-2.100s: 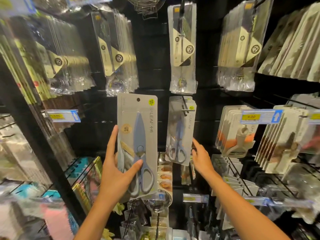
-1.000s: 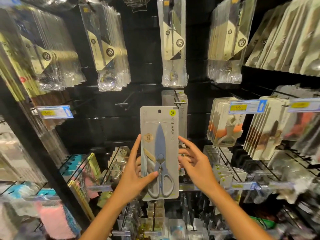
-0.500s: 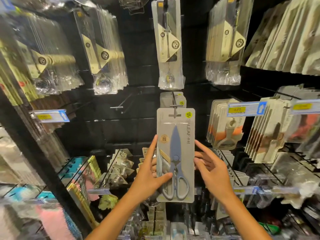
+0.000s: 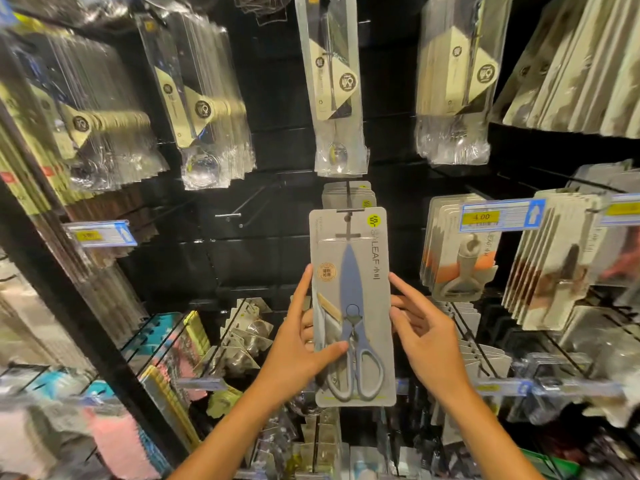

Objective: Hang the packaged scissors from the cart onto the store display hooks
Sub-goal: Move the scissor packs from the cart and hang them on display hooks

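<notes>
1. Landmark: the display hook [image 4: 347,199], a dark peg that juts from the black back panel at the centre of the rack, directly below a clear hanging cutlery pack [image 4: 337,98]. All positions below refer to this hook.
2. Change: over the last two seconds the scissors package [image 4: 351,306] has travelled from a position left of and below the hook to a position directly in front of it. The hang slot at the top of the card now sits at the hook tip, with the crossbar of the tip visible against the slot.
3. Grip, left hand [image 4: 298,355]: the fingers clamp the lower left edge of the card, thumb on the front face over the scissor handles, remaining fingers behind the card.
4. Grip, right hand [image 4: 422,341]: the fingers are spread and rest against the right edge and rear of the card; it guides the card and does not clamp it.
5. Stock behind: several identical carded scissors [image 4: 348,194] already hang on the same hook, further back toward the panel.
6. Meaning for the task: alignment appears complete. Whether the slot has already passed over the hook tip cannot be determined.
7. Next requirement, as a judgement: push the card straight back along the hook, then release.
8. Not in view: the cart.
</notes>
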`<state>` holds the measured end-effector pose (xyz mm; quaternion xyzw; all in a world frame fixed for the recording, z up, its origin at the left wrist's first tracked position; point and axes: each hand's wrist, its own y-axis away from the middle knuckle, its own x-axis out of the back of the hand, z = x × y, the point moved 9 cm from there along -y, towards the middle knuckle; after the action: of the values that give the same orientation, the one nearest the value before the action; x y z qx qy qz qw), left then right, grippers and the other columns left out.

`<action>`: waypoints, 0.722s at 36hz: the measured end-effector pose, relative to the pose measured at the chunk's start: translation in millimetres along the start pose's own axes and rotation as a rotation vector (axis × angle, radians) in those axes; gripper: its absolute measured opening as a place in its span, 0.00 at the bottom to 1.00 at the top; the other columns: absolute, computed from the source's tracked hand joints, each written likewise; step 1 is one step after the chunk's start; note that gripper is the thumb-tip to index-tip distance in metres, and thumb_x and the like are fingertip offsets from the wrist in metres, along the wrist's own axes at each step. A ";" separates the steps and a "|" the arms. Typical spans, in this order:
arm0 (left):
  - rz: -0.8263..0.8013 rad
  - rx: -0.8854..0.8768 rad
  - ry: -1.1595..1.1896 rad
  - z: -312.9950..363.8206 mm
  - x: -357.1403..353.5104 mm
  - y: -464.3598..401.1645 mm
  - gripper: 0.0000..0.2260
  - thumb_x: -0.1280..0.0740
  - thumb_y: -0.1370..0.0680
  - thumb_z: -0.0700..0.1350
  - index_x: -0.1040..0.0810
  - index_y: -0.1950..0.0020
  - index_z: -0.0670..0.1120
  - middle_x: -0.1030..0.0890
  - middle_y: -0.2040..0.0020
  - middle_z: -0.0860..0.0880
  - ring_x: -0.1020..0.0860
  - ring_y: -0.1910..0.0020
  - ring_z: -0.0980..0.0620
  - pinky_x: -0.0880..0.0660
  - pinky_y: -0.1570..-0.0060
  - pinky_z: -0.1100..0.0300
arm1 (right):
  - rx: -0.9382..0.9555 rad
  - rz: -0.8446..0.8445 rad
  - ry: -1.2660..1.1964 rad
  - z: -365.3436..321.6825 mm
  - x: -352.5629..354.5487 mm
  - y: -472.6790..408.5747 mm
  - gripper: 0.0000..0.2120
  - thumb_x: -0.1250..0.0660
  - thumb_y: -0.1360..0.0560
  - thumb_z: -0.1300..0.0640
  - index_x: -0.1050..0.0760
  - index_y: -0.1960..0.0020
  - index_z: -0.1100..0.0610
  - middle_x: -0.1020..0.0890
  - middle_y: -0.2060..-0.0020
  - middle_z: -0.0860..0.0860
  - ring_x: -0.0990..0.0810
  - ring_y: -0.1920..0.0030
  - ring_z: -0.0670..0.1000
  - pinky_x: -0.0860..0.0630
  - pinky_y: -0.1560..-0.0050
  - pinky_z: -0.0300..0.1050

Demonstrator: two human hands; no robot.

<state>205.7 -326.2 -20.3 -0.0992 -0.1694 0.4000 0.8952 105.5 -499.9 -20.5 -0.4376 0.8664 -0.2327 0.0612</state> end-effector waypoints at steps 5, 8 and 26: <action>-0.017 0.008 -0.030 -2.8 -3.4 -2.4 0.51 0.22 0.27 0.41 0.53 0.20 0.69 0.23 0.29 0.52 0.20 0.35 0.50 0.19 0.40 0.50 | -0.011 0.012 -0.014 7.6 2.4 1.8 0.24 0.35 0.20 0.66 0.28 0.27 0.48 0.15 0.48 0.41 0.16 0.47 0.44 0.19 0.48 0.36; -0.022 0.021 -0.037 -6.9 -4.9 -3.7 0.51 0.22 0.27 0.41 0.53 0.21 0.70 0.23 0.29 0.51 0.20 0.35 0.50 0.20 0.40 0.50 | -0.015 0.008 -0.017 12.8 2.1 1.5 0.24 0.36 0.19 0.65 0.29 0.27 0.47 0.15 0.46 0.41 0.16 0.45 0.46 0.18 0.44 0.42; -0.030 0.192 -0.119 -40.1 1.2 -76.1 0.46 0.26 0.22 0.45 0.56 0.20 0.68 0.30 0.24 0.54 0.26 0.30 0.56 0.28 0.29 0.51 | -0.098 -0.218 0.118 54.8 -36.3 -53.8 0.38 0.33 0.20 0.51 0.52 0.20 0.36 0.34 0.23 0.42 0.30 0.27 0.44 0.29 0.27 0.54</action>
<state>273.7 -377.3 -33.2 0.0135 -0.1845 0.4063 0.8948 183.8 -517.9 -48.0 -0.5173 0.8260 -0.2207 -0.0371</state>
